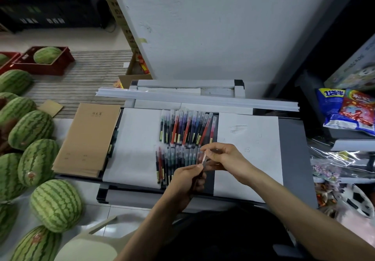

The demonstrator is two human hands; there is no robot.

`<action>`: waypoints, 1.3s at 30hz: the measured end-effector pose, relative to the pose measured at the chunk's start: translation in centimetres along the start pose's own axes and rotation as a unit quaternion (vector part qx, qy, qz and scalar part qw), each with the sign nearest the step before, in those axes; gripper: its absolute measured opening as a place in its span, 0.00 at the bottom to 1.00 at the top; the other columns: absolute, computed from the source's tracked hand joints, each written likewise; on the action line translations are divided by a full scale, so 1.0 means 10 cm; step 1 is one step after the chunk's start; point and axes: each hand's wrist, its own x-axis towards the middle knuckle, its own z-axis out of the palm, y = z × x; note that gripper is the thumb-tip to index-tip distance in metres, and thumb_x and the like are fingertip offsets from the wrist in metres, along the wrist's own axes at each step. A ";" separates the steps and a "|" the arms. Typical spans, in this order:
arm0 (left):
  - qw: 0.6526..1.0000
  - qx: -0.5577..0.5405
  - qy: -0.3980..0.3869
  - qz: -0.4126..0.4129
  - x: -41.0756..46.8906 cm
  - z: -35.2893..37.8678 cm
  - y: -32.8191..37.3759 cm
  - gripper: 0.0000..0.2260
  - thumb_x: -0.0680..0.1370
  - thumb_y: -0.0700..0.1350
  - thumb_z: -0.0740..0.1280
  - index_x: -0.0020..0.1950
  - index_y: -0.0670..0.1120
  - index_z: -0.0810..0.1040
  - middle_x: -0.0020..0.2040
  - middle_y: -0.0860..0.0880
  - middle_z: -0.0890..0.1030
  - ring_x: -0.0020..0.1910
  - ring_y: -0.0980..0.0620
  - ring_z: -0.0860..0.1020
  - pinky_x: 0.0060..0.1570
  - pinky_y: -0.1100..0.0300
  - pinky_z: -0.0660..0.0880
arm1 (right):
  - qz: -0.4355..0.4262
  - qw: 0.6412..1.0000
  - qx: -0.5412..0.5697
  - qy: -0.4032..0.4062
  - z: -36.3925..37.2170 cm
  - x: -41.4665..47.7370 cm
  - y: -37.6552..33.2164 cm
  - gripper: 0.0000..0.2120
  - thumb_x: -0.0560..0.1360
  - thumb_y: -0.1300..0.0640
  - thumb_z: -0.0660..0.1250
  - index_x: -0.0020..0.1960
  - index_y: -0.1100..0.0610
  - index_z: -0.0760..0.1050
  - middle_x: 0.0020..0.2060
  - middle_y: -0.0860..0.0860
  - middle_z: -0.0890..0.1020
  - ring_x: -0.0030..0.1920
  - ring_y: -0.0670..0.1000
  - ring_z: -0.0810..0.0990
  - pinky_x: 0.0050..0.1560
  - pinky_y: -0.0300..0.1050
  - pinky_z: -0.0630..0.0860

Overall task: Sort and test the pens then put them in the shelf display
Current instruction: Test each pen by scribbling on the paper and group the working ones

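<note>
Two rows of capped pens lie on the dark tray of the shelf display (292, 155): an upper row (187, 128) with red, blue and black barrels, and a lower row (172, 163) partly hidden by my hands. My left hand (188, 176) grips one pen (203, 160) by its barrel over the lower row. My right hand (221, 155) pinches the same pen's upper end with fingertips. A white paper sheet (249, 139) with faint scribbles lies right of the pens.
A stack of brown notebooks (89, 139) lies left of another white sheet (138, 143). Several watermelons (56, 204) cover the floor at left. Snack bags (349, 110) and wrapped goods sit at right. White strips (194, 98) lie across the back.
</note>
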 end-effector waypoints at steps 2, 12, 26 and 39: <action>0.980 0.170 0.086 0.056 0.06 -0.11 0.00 0.12 0.85 0.45 0.66 0.51 0.42 0.87 0.41 0.39 0.82 0.36 0.51 0.77 0.39 0.57 0.75 | -0.043 0.976 -0.199 0.074 -0.10 0.12 0.12 0.07 0.82 0.55 0.69 0.57 0.50 0.84 0.52 0.49 0.86 0.51 0.49 0.86 0.59 0.49 0.81; 0.811 0.472 0.290 0.189 0.22 -0.64 0.12 0.09 0.80 0.43 0.70 0.40 0.51 0.79 0.38 0.48 0.84 0.42 0.47 0.83 0.42 0.56 0.79 | -0.180 0.707 -0.620 0.289 -0.91 0.37 0.29 0.26 0.68 0.70 0.71 0.63 0.55 0.80 0.57 0.52 0.82 0.58 0.58 0.77 0.55 0.53 0.75; 0.793 0.468 0.318 0.226 0.25 -0.87 0.39 0.09 0.79 0.54 0.72 0.43 0.50 0.83 0.39 0.54 0.84 0.39 0.53 0.82 0.44 0.52 0.81 | -0.110 0.850 -0.479 0.192 -0.65 0.21 0.15 0.21 0.78 0.65 0.62 0.68 0.50 0.78 0.54 0.49 0.75 0.50 0.54 0.81 0.54 0.46 0.80; 0.662 0.631 0.398 0.071 0.49 -1.78 0.93 0.08 0.78 0.37 0.60 0.57 0.37 0.70 0.57 0.33 0.73 0.56 0.34 0.72 0.56 0.40 0.73 | -0.110 0.944 -0.275 0.144 -0.23 -0.13 -0.06 0.05 0.82 0.56 0.68 0.54 0.48 0.81 0.50 0.43 0.82 0.45 0.46 0.83 0.49 0.38 0.78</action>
